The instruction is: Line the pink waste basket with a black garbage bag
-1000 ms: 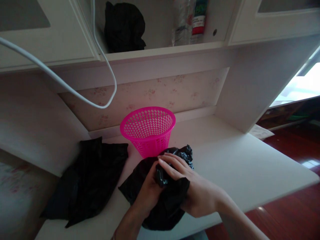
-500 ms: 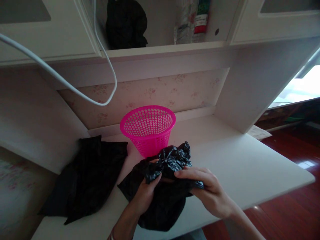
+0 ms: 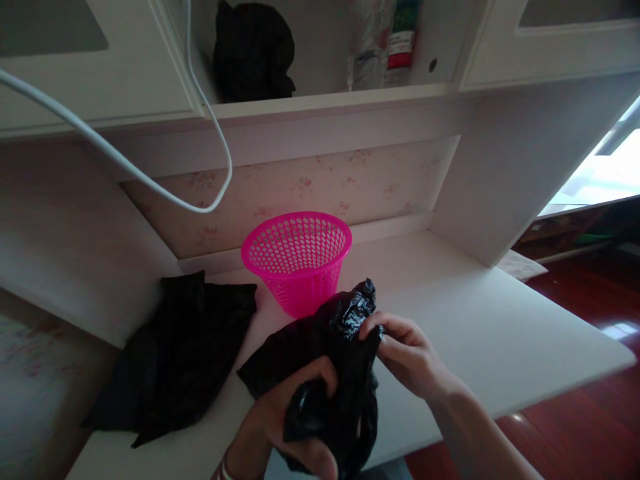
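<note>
A crumpled black plastic bag (image 3: pixel 350 373) is between my two hands, over the front part of the white desk. My left hand (image 3: pixel 295 413) is curled around its gathered plastic, thumb toward me; part of the bag bulges out between thumb and fingers. On the other side, my right hand (image 3: pixel 400 347) pinches the bag's upper edge between thumb and fingertips. Just behind the bag stands a pink mesh basket (image 3: pixel 300 267), upright, its inside visible down through the wide rim. The bag covers the basket's lower front.
Another black bag (image 3: pixel 185 360) lies flat on the desk (image 3: pixel 440 320) at the left. A white cable (image 3: pixel 150 180) hangs in front at upper left. Overhead, an open cabinet shelf (image 3: pixel 330 103) holds a dark bundle (image 3: pixel 255 53) and a red-and-green labelled container (image 3: pixel 401 43).
My left hand has turned and moved down, now wrapping the bag's plastic. My right hand has shifted slightly up and pinches a narrower fold. The basket has stayed put.
</note>
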Tool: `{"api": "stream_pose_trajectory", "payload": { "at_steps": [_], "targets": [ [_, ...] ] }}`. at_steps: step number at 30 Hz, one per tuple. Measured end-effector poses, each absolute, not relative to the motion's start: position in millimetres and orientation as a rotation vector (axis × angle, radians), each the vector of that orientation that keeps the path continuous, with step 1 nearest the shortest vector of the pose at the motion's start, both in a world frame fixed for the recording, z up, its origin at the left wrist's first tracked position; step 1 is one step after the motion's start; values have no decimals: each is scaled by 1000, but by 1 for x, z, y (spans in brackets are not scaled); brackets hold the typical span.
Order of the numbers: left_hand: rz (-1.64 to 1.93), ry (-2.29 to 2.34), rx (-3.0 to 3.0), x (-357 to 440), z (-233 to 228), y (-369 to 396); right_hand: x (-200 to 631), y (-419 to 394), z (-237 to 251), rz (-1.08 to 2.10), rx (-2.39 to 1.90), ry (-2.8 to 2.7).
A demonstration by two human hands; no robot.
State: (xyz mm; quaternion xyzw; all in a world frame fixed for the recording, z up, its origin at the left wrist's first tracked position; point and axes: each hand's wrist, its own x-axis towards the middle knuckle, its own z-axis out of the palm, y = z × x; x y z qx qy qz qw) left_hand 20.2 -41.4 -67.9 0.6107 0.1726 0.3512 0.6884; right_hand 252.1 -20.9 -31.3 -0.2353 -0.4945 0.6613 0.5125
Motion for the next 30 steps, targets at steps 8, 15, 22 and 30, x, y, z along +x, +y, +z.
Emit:
{"api": "stream_pose_trajectory", "payload": {
  "at_steps": [8, 15, 22, 30],
  "targets": [
    [534, 607, 1702, 40, -23, -47, 225, -12, -19, 1242, -907, -1823],
    [544, 1156, 2366, 33, -31, -67, 225, -7, -34, 1171, -1078, -1729],
    [1017, 1094, 2622, 32, -50, -63, 230, -7, -41, 1450, -919, -1367],
    [1470, 1352, 2112, 38, -48, -49, 247, -46, -25, 897, -909, -2180]
  ]
}}
